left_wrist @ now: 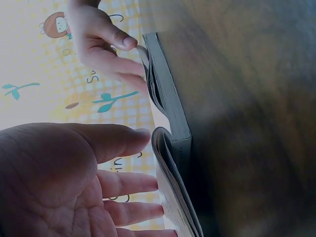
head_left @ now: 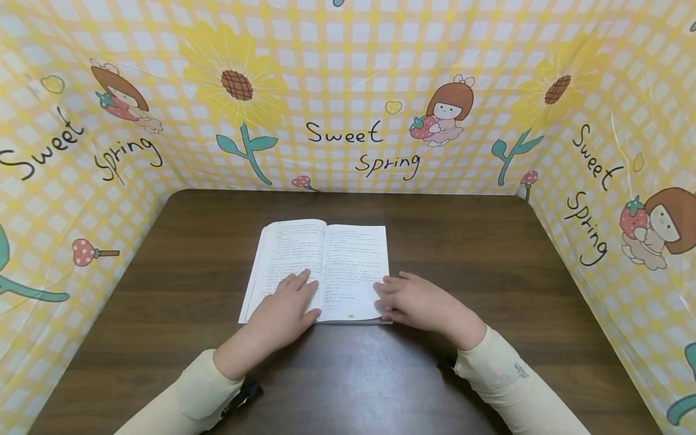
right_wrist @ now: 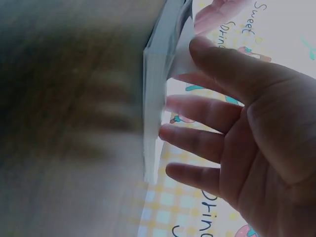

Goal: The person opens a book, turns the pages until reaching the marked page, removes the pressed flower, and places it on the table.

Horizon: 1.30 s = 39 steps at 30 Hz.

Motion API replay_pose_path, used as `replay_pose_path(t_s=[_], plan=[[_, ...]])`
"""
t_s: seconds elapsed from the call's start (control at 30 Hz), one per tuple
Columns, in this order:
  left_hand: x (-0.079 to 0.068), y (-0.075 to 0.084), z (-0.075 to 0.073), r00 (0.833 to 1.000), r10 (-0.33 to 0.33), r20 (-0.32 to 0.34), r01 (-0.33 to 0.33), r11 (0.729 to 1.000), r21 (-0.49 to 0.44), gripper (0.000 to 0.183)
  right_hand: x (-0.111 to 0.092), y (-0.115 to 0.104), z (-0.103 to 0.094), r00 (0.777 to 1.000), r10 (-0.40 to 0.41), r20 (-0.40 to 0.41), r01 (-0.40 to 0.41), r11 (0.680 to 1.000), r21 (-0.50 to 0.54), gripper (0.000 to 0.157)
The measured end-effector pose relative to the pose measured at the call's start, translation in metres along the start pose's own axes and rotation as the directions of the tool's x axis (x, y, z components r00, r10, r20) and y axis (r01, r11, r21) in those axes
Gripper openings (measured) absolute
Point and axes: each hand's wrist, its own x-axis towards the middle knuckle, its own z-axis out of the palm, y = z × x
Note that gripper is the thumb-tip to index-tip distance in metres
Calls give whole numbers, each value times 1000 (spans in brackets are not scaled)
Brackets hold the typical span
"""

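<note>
An open book (head_left: 356,257) with printed white pages lies on the brown table. My left hand (head_left: 285,311) rests on its left page, fingers spread and fairly straight. The left wrist view shows that hand (left_wrist: 64,182) with its fingertips on the page and its thumb by the lower edge near the spine. At the book's lower right corner, my right hand (head_left: 418,302) pinches a page's edge between thumb and forefinger. Seen from the right wrist, the page (right_wrist: 183,54) is slightly raised beside the thumb, while the other fingers of this hand (right_wrist: 256,123) spread along the book's side.
A dark wooden table (head_left: 462,241) surrounds the book. Yellow checked cloth (head_left: 348,72) with sunflowers and "Sweet Spring" lettering stands as walls at the back and on both sides. Both forearms wear cream sleeves (head_left: 516,380), with a black strap (head_left: 244,396) by the left one.
</note>
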Motion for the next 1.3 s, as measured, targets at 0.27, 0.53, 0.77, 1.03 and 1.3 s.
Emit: replay_pose_path(t_s=[0.27, 0.53, 0.77, 1.03, 1.3], plan=[[1, 3, 0, 999, -34, -1, 34, 999, -13, 56, 4, -2, 0, 990, -35, -136, 32, 999, -27, 17], [1, 4, 3, 998, 60, -20, -60, 998, -22, 32, 3, -1, 1, 963, 19, -268, -15, 1000, 18, 11], [1, 7, 3, 999, 51, 15, -51, 998, -44, 43, 4, -3, -4, 921, -39, -387, 18, 998, -56, 5], [0, 8, 6, 999, 33, -14, -34, 998, -55, 45, 5, -7, -9, 846, -129, -517, 58, 987, -152, 7], [1, 8, 7, 999, 20, -30, -21, 999, -42, 35, 6, -7, -8, 775, -148, -615, 56, 984, -166, 14]])
